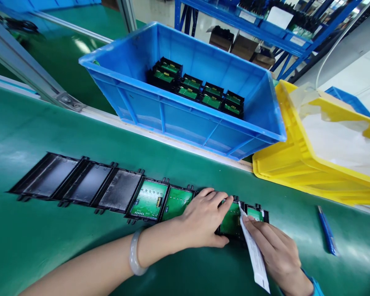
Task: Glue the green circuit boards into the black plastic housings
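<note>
A row of black plastic housings [89, 185] lies on the green mat; the left three look empty, the others hold green circuit boards [149, 199]. My left hand [205, 218], with a pale bangle on the wrist, rests flat on the housing with a board [231, 220] near the row's right end, fingertips on its top edge. My right hand [276, 250] holds a white paper strip [254, 250] whose upper end touches that same board next to the last housing [255, 213].
A blue crate [185, 119] behind the mat holds several black modules with green boards [200, 92]. A yellow bin [299, 164] with clear plastic lining stands at right. A blue pen-like tool [327, 230] lies on the mat at right. Blue shelving stands behind.
</note>
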Demonstrator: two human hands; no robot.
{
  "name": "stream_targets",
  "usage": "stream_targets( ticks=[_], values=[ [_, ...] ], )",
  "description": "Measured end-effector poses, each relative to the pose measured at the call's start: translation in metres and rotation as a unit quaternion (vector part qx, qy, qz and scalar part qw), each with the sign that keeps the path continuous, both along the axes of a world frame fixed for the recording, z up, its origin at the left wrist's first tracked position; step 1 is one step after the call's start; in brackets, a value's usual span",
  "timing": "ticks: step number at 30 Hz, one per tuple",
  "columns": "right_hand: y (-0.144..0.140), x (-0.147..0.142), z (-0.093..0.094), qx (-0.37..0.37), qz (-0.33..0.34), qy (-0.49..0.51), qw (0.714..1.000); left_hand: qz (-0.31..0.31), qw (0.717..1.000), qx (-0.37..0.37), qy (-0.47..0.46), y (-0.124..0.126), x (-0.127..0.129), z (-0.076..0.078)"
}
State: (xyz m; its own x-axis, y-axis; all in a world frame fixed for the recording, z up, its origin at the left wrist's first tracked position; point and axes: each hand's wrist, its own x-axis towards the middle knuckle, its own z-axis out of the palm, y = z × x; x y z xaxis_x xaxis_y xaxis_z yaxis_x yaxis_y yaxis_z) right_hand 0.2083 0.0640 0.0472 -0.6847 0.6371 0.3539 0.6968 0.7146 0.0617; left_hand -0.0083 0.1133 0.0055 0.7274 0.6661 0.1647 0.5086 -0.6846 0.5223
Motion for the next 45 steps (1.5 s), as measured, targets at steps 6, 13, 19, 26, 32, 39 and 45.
stream_targets(
  ticks=[6,13,19,26,32,39,45],
  values=[
    [0.0,0.0,-0.001,-0.004,0.001,-0.005,1.0,0.002,1.0,-0.002,-0.001,0.0,0.0,-0.001],
    [0.0,-0.001,-0.001,-0.002,-0.003,-0.003,1.0,-0.001,1.0,-0.001,0.0,0.0,0.0,0.0],
    [0.0,-0.003,0.0,-0.002,-0.006,-0.001,1.0,0.0,1.0,0.004,0.007,0.0,0.0,0.002],
    [0.001,-0.002,0.003,-0.053,-0.083,0.031,0.995,0.0,1.0,0.003,0.005,-0.001,0.0,-0.001],
    [0.007,0.007,0.019,-0.14,-0.223,0.231,0.937,-0.004,1.0,-0.012,0.004,-0.001,0.0,-0.001],
    [0.008,0.017,0.016,-0.312,-0.311,0.543,0.715,0.004,0.999,-0.036,0.001,0.0,0.001,0.001],
    [0.01,0.015,0.006,-0.463,-0.287,0.612,0.573,0.007,0.999,-0.053,0.005,0.002,0.001,0.002]
  ],
)
